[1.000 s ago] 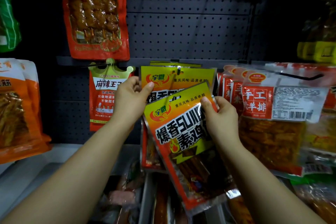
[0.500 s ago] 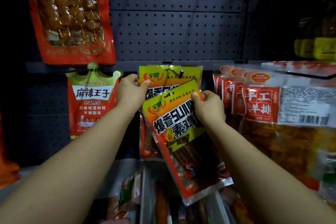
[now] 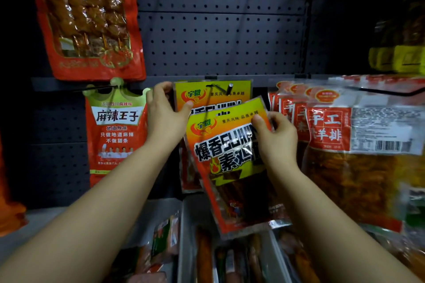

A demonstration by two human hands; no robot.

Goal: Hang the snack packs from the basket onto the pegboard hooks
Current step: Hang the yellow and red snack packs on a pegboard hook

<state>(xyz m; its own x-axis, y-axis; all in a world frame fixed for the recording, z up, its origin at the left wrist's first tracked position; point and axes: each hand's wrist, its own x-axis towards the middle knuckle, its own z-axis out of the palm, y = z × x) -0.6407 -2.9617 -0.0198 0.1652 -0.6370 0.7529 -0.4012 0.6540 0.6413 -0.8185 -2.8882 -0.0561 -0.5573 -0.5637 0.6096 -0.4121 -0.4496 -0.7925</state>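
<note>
Snack pack (image 3: 230, 161), yellow and orange, sits in the middle, tipped with its top toward 11 o'clock, and the right hand (image 3: 277, 139) pinches its top edge at 3 o'clock with thumb on the front and fingers curled behind. Left hand (image 3: 164, 114), at 10 o'clock from it, holds the top corner of a matching pack (image 3: 213, 94) already on the hook (image 3: 220, 87), thumb in front. Pegboard (image 3: 220, 37) fills 12 o'clock; red packs (image 3: 333, 135) hang at 3 o'clock.

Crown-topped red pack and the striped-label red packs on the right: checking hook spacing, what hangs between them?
Head view: yellow-topped orange packs on a black hook, another held tilted in front.
</note>
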